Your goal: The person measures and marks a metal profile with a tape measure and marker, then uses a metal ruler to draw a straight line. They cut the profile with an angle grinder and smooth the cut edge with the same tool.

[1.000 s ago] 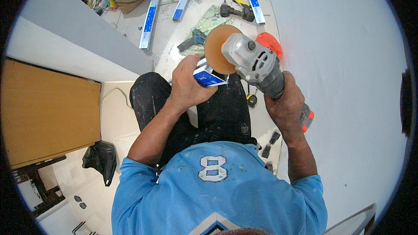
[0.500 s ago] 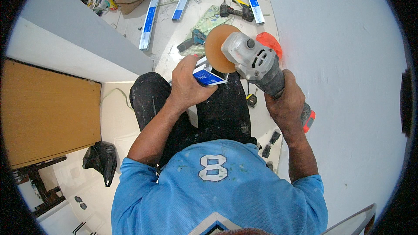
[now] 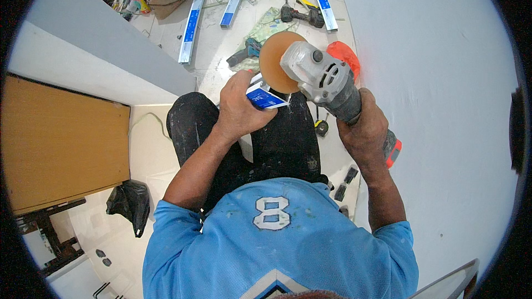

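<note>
My right hand (image 3: 364, 127) grips an angle grinder (image 3: 327, 77) by its dark body, a red-edged battery at the rear end. Its orange-brown disc (image 3: 277, 58) meets or overlaps the end of a short metal channel (image 3: 266, 98) with a blue label; whether they touch I cannot tell. My left hand (image 3: 241, 105) is wrapped round that channel, thumb along its near side, above my knees. Beyond the disc a teal cordless tool (image 3: 245, 52) lies on a green patterned cloth (image 3: 265, 26).
Long metal channels (image 3: 194, 22) with blue labels lie ahead on the tiled floor. A drill (image 3: 302, 15) and a tape measure (image 3: 321, 127) are nearby. A red-orange object (image 3: 343, 55) sits by the right wall (image 3: 432, 105). A wooden panel (image 3: 66, 144) and black bag (image 3: 130, 205) are at left.
The picture has shifted very slightly. Both hands, the grinder and the metal channel keep nearly the same positions.
</note>
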Demonstrator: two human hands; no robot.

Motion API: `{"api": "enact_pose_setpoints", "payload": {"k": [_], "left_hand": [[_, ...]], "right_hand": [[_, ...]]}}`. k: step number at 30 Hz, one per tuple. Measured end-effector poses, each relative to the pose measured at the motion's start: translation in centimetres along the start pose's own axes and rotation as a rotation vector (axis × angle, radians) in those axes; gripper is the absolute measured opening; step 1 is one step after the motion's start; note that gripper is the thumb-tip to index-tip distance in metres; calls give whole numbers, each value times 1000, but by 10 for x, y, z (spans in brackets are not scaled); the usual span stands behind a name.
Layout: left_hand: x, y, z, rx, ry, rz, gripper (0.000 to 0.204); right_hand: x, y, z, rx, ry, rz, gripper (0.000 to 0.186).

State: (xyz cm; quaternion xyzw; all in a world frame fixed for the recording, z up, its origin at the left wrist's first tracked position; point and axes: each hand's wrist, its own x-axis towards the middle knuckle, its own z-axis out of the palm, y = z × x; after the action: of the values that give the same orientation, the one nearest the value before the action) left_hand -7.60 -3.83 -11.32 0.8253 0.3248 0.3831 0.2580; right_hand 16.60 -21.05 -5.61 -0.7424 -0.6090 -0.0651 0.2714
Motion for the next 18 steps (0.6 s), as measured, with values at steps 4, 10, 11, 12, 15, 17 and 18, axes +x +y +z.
{"api": "enact_pose_setpoints", "payload": {"k": [4,10,11,12,15,17,18], "left_hand": [[0,2,-1,-12,-10,-13,55],[-1,3,-2,-31,-23,-43,59],[-1,3,-2,-34,-23,-42,59],[-1,3,-2,-30,-20,-37,60],[-1,2,-2,-17,-18,-37,60],[-3,0,0,-6,-25,-58,60],[-3,1,0,-10,-26,-61,60]], "right_hand": [[1,-2,-1,18,8,-14,60],[-2,2,2,12,36,-32,61],[-1,2,2,12,23,-24,61],[-1,2,1,12,11,-15,61],[-1,0,1,18,6,3,61],[-2,-1,3,20,17,1,60],[-2,-1,3,18,23,-6,60]]}}
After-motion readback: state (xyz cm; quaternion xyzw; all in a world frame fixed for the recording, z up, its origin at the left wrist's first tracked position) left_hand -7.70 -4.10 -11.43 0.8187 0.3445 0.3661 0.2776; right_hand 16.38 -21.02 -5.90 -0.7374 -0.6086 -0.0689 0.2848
